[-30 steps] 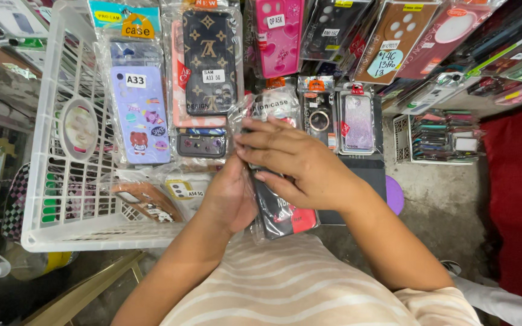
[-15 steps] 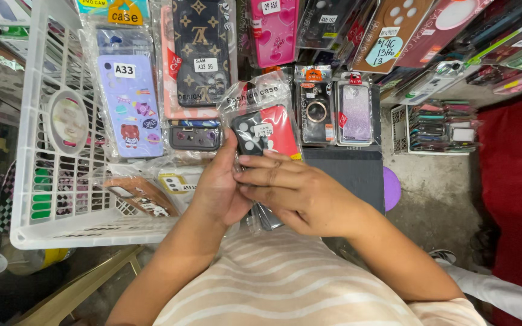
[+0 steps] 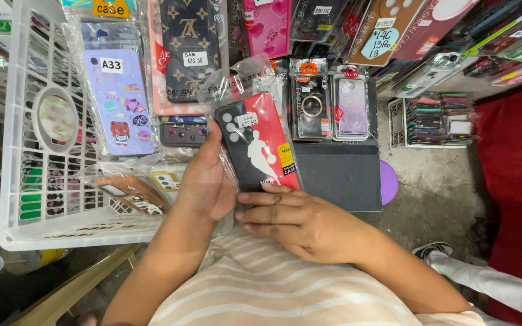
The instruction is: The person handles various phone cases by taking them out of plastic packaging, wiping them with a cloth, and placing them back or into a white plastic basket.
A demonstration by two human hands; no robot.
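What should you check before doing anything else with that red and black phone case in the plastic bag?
1. Left hand grips the red and black phone case by its left edge: ok.
2. Right hand steadies the bottom edge with its fingers: ok.
3. Clear bag sealed at the top: cannot tell.
4. Case front facing up, picture visible: ok.
5. White basket nearby with cases inside: ok.
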